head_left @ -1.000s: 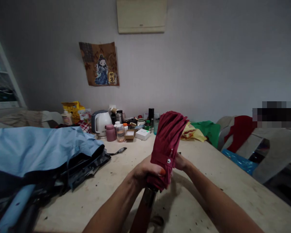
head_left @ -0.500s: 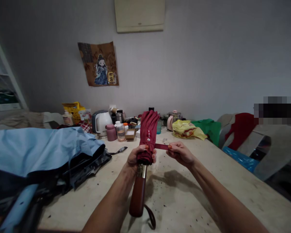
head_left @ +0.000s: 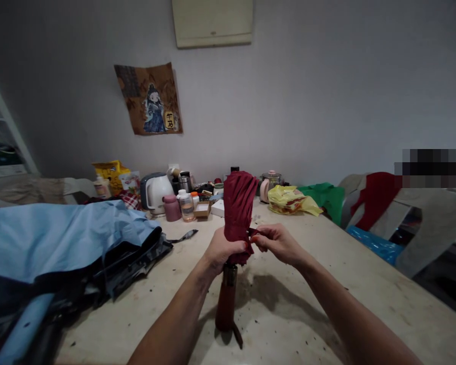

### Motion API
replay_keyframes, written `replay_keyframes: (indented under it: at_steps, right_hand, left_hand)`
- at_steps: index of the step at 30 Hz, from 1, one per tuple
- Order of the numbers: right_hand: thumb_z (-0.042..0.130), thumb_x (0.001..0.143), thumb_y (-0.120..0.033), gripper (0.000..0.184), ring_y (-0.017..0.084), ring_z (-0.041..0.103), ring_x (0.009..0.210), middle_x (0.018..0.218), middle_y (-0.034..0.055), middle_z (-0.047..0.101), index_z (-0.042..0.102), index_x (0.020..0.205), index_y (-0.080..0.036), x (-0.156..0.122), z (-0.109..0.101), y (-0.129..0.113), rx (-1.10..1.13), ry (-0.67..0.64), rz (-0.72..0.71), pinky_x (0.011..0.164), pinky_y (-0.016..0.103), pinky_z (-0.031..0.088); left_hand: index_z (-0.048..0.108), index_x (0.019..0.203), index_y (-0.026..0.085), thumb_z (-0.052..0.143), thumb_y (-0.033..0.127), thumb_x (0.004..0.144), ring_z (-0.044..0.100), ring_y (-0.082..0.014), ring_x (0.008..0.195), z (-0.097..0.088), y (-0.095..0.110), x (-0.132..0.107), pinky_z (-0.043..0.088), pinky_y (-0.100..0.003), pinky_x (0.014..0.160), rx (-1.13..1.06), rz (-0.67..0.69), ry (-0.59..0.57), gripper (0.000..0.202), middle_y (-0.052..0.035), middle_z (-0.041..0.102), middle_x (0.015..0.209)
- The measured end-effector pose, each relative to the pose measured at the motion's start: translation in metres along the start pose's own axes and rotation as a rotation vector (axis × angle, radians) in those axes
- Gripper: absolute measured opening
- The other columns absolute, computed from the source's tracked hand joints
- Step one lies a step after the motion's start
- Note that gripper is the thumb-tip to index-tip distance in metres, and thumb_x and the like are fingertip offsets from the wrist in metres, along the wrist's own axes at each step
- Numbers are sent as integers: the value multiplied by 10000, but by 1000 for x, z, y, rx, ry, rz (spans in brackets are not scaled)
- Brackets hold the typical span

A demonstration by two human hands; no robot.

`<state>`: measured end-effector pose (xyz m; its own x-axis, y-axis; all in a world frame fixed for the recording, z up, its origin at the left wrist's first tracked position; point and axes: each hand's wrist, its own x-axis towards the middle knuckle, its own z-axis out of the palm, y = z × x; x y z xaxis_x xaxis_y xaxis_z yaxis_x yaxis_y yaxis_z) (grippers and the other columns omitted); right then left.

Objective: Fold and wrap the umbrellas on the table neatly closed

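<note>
Standing handle-down on the table (head_left: 327,284), the umbrella (head_left: 238,213) is already folded, its bunched canopy clenched in the left hand (head_left: 222,248), while the right hand (head_left: 275,242) pinches the strap (head_left: 252,232), seemingly not yet fastened round.

Pale, stained table (head_left: 327,284) across the whole near ground. Near left on it: light blue fabric (head_left: 61,238), draped over a dark folded heap (head_left: 137,258). Far along the table, left to right: yellow packet (head_left: 108,172), white kettle (head_left: 154,190), pink bottle (head_left: 172,208) just beside a clear jar (head_left: 186,207), small cardboard box (head_left: 202,209), white box (head_left: 217,208). Farther right: pink-lidded glass teapot (head_left: 269,182), yellow plastic bag (head_left: 289,199) touching a green bag (head_left: 325,197). Off the right edge: red garment (head_left: 376,195) over a chair, blue plastic (head_left: 376,245) below. On the far wall: brown poster (head_left: 150,99) and, above it, an air conditioner (head_left: 212,23). Far left: white shelf (head_left: 0,147).
</note>
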<state>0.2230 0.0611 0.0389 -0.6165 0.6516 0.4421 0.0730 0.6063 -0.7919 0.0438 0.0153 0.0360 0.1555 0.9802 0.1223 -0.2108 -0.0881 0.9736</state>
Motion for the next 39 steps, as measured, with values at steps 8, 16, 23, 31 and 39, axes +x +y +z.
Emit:
replay_keyframes:
  at_steps: [8, 16, 23, 31, 39]
  right_hand:
    - [516, 877, -437, 344, 85, 368, 529, 623, -3, 512, 562, 692, -151, -1, 1, -2, 43, -45, 64, 502, 229, 281]
    - [485, 899, -422, 367, 99, 374, 540, 578, -15, 470, 508, 634, -169, -1, 4, 5, -91, 6, 4, 524, 238, 294]
    - [441, 917, -304, 267, 108, 367, 569, 606, -23, 421, 508, 693, -176, 0, 8, 1, -269, 92, -52, 556, 242, 292]
    - [418, 901, -252, 257, 110, 391, 576, 603, -13, 448, 448, 655, -182, 0, 12, 3, -394, 102, -102, 580, 253, 292]
    - [378, 931, -297, 262, 130, 429, 619, 659, 7, 497, 454, 707, -186, -2, 13, 7, -375, 75, -80, 614, 258, 331]
  left_hand:
    - [637, 847, 70, 774, 208, 486, 520, -106, 465, 4, 3, 0, 441, -231, 423, 80, 57, 99, 410, -38, 640, 622]
    - [574, 867, 110, 775, 204, 498, 540, -126, 451, 5, -2, 3, 465, -256, 413, 127, 53, 167, 431, -11, 626, 606]
    - [561, 829, 125, 732, 161, 498, 532, -122, 417, 7, -2, 3, 454, -248, 398, 121, 62, 187, 374, 13, 608, 559]
    - [526, 797, 153, 708, 128, 515, 512, -109, 403, 8, -5, 4, 434, -226, 377, 164, 85, 170, 336, 49, 568, 513]
    - [518, 811, 156, 690, 151, 523, 530, -121, 412, 7, -7, 5, 438, -233, 380, 186, 77, 173, 335, 41, 580, 530]
